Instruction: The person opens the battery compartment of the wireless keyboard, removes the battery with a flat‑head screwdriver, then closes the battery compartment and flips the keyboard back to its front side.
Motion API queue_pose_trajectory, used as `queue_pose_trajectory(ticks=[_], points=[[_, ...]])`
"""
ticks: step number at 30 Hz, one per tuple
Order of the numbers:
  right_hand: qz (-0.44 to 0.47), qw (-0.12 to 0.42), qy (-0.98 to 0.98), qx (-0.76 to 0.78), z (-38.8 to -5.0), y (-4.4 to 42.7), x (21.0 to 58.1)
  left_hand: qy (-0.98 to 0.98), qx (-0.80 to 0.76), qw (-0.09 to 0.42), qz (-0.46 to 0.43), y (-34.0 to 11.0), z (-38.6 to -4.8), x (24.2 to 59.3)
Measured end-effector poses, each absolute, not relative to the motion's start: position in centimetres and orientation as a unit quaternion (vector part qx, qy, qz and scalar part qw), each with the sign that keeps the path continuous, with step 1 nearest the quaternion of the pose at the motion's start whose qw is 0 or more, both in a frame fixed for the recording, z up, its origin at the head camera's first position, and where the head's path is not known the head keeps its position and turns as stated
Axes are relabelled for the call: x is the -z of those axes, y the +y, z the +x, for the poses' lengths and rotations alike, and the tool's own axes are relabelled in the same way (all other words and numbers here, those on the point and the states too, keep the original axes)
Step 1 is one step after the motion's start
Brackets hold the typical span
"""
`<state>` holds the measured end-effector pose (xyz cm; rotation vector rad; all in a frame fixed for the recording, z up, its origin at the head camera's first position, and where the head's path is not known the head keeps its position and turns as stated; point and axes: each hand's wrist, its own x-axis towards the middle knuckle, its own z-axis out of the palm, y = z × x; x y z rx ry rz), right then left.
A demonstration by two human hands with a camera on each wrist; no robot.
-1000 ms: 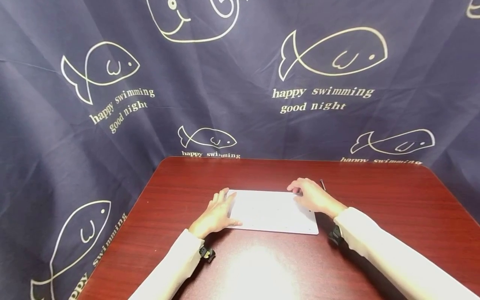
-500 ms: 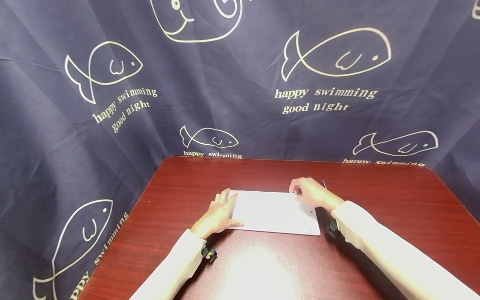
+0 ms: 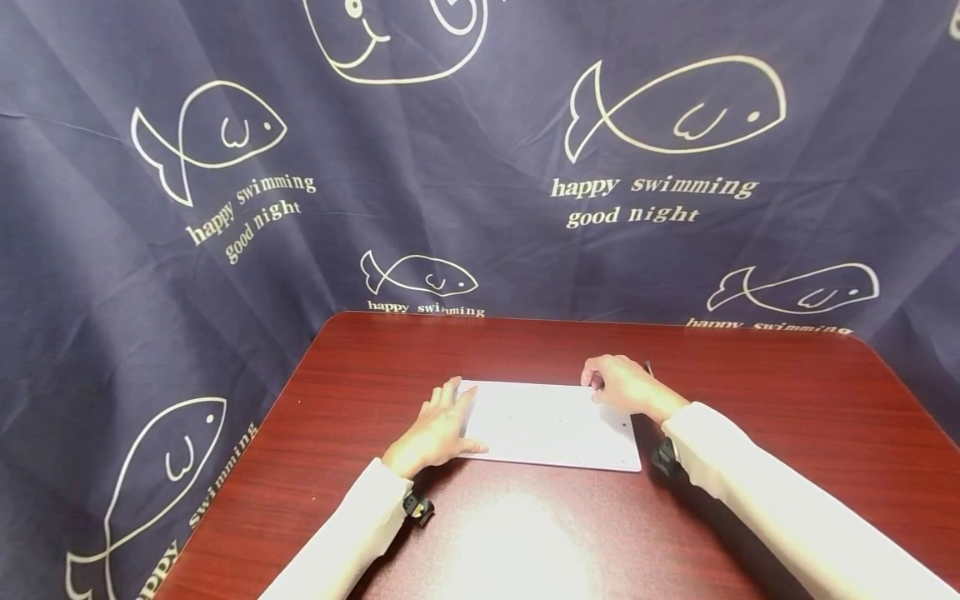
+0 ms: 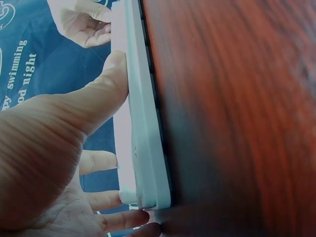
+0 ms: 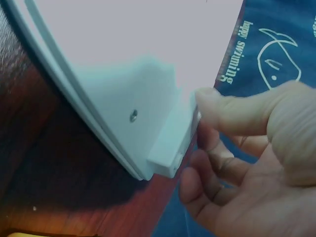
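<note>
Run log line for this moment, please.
left hand: spread at white panel, left end | right hand: thumb touching raised bar, fingers curled | white panel: on table

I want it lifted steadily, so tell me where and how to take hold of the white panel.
Probably best by its two short ends, coming from left and right: the white panel lies broad face up, long from side to side, so holding both ends should balance it. The raised white bar by its far right corner may add purchase.
</note>
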<state>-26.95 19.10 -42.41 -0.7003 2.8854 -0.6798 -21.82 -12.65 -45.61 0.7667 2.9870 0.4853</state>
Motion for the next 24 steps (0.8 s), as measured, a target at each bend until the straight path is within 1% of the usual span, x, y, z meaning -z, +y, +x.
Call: queue_pose_trajectory(ticks=[3, 14, 18, 24], points=[[-0.226, 0.043, 0.947, 0.225, -26.88, 19.08, 42.34, 0.956, -0.158, 0.008, 0.246, -12.66, -21.80, 45.67], [-0.241, 0.061, 0.941, 0.230, -27.22, 19.33, 42.49, 0.956, -0.154, 0.008, 0.251, -12.73, -21.81, 45.70], [-0.250, 0.055, 0.938, 0.235, -27.20, 19.41, 42.46, 0.956, -0.152, 0.010, 0.250, -12.72, -21.89, 45.68], [-0.255, 0.031, 0.937, 0.235, -27.00, 19.29, 42.44, 0.956, -0.152, 0.012, 0.249, -12.66, -21.94, 45.83]])
